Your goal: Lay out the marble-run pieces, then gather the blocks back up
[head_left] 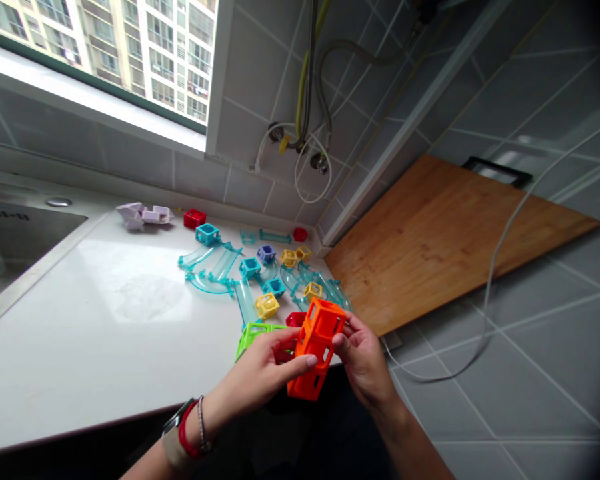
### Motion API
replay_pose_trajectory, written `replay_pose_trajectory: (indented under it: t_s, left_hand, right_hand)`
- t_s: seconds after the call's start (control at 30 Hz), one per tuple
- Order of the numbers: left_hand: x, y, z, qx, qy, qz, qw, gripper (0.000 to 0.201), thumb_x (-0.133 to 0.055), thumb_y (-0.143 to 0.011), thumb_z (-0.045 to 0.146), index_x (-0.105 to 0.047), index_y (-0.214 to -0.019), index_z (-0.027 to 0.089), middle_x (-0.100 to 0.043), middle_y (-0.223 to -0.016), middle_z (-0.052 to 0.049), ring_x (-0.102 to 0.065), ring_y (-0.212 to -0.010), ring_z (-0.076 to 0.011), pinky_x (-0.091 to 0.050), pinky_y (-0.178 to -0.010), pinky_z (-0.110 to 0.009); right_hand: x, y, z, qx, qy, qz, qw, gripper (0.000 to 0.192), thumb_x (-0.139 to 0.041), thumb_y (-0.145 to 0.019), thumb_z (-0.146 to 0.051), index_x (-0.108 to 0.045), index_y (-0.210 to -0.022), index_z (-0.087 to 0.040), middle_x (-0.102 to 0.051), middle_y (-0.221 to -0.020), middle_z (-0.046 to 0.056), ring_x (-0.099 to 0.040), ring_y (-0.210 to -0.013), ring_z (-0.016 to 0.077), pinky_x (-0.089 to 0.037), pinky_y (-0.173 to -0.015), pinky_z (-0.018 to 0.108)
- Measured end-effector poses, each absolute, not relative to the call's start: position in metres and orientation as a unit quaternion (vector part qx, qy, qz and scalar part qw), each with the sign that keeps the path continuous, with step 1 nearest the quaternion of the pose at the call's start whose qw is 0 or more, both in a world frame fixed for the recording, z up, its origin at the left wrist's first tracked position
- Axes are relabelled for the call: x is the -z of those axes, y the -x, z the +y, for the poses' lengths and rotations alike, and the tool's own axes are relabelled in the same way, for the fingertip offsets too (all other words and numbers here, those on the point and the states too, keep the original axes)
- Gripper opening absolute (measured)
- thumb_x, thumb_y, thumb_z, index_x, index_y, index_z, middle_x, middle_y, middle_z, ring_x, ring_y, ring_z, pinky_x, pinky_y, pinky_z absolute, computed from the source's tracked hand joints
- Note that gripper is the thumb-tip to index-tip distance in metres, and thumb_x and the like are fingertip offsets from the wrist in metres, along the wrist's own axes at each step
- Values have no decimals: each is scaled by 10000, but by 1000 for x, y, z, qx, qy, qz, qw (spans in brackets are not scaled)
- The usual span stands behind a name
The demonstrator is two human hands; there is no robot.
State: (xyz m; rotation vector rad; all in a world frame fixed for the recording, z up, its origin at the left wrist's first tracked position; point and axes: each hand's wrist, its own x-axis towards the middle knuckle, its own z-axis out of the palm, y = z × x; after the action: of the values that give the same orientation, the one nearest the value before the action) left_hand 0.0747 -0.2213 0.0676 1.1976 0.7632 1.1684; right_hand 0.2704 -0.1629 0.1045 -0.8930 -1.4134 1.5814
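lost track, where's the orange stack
The orange stack is low-centre in the head view, held by left hand and right hand, beside a green piece.

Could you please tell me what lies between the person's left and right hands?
In the head view, a column of orange blocks lies between the left hand and the right hand; both hands grasp it.

Daylight from a window [100,50] facing a building [175,53] falls on a glossy white counter [70,333] with a sink [40,233] at its left, while hoses [309,73] hang along grey tiled walls [545,347] and a wooden board [450,240] leans at the right.
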Motion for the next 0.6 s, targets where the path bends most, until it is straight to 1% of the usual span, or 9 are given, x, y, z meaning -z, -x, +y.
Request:
replay_pose_trajectory:
  t_s: [0.1,0.2,0.27,0.37,0.47,0.6]
  left_hand:
    - [-67,-75,-223,-515,-514,346,592,444,-723,-938,466,-706,-1271,174,-748,-1231,-100,-699,-1130,-293,-562,-950,-352]
    - [-69,-77,-227,-533,-494,349,592,516,-746,-927,452,-634,-1373,219,-723,-1322,-107,-699,-1183,-289,-565,-985,-365]
    - [-71,-79,-230,-539,-490,354,586,534,-747,-928,446,-603,-1398,237,-722,-1329,-111,-707,-1179,-284,-567,-992,-373]
    - [-74,-80,-233,-549,-488,367,571,542,-744,-930,447,-576,-1401,240,-739,-1285,-116,-730,-1125,-278,-588,-948,-367]
    - [-76,-81,-234,-557,-485,372,562,502,-738,-933,447,-589,-1367,242,-755,-1245,-110,-742,-1091,-276,-600,-897,-349]
    - [-79,-78,-234,-560,-496,369,552,446,-725,-943,428,-602,-1333,250,-742,-1289,-98,-729,-1131,-275,-581,-955,-354]
  right_hand:
    - [-104,-273,-163,-620,362,-568,402,640,-905,-784,-447,-660,-1319,-195,-750,-1297,143,-731,-1171,321,-590,-1021,412]
    - [-104,-276,-162,-615,361,-579,394,620,-890,-800,-456,-666,-1321,-205,-743,-1310,138,-707,-1216,327,-568,-1053,425]
    - [-103,-278,-162,-611,356,-587,393,612,-890,-794,-473,-679,-1309,-218,-745,-1307,131,-697,-1232,331,-551,-1074,438]
    - [-102,-278,-164,-609,353,-595,387,619,-895,-773,-511,-695,-1292,-239,-748,-1299,119,-702,-1219,336,-557,-1063,446]
    - [-101,-276,-166,-612,350,-597,382,613,-887,-778,-520,-700,-1297,-253,-751,-1289,115,-715,-1189,336,-581,-1018,440]
    - [-101,-274,-169,-594,339,-618,388,592,-895,-779,-494,-711,-1295,-269,-746,-1300,103,-702,-1210,324,-563,-1043,423]
